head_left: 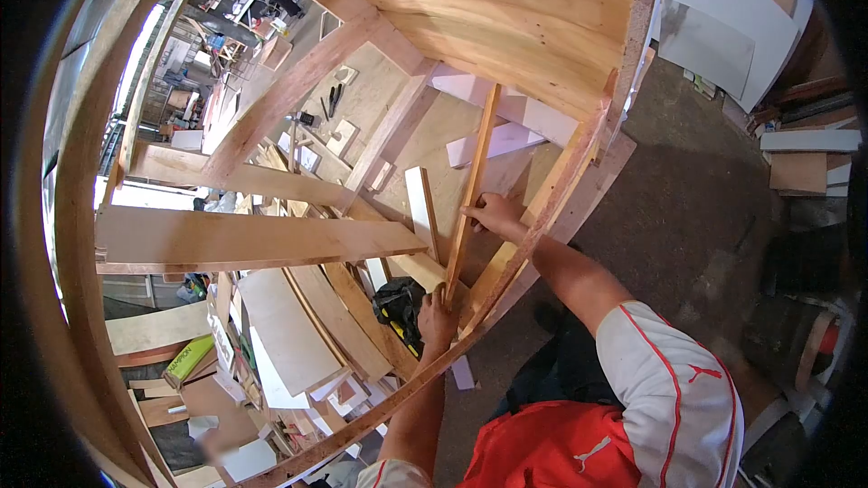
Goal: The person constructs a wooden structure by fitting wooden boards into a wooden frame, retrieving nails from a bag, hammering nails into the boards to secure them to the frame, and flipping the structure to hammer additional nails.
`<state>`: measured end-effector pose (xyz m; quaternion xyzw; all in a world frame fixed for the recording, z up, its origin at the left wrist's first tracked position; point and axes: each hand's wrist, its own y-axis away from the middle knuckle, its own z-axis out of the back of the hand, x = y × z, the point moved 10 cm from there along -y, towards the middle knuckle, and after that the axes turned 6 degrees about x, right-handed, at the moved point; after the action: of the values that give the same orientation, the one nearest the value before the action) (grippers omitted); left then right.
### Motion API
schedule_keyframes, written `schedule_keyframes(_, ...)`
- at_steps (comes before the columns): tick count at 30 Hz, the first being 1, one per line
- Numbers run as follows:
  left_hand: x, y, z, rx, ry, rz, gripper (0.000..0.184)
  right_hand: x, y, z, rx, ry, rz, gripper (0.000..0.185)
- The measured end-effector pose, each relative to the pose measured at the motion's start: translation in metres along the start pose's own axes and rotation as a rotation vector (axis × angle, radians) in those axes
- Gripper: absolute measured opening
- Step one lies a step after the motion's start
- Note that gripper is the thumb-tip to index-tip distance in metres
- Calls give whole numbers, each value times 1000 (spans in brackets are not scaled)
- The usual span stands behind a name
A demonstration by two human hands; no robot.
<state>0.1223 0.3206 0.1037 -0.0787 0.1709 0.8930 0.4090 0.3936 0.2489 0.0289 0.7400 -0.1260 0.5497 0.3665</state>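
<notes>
The right hand (495, 215) pinches the wooden strip (479, 158) midway while the left hand (438, 318) grips its six-o'clock end, presumably to stop it swinging.

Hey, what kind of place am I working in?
Most likely a carpentry workshop: there's a large open wooden frame, a narrow wooden strip at your right hand, and loose boards lying in a pile.
</notes>
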Motion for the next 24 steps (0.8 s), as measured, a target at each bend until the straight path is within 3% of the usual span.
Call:
schedule_keyframes(2,17,-4,-12,93,46,76,50,-4,-5,-7,26,-3,63,40)
schedule_keyframes(5,34,-8,-8,-3,381,-69,39,-2,-4,-9,43,-24,132,41)
schedule_keyframes(8,68,-17,-26,53,937,80,34,-5,-9,-3,55,19,166,39)
schedule_keyframes(9,66,-17,-14,97,833,106,35,-6,-9,0,46,29,149,38)
schedule_keyframes(16,73,-23,-22,123,1107,186,41,-19,-12,2,96,-20,69,32)
schedule_keyframes(21,57,-20,-19,142,1172,120,36,-34,-14,-16,224,-260,-83,45)
schedule_keyframes(24,33,-16,-3,145,1097,115,35,-19,1,-24,263,-227,-128,49)
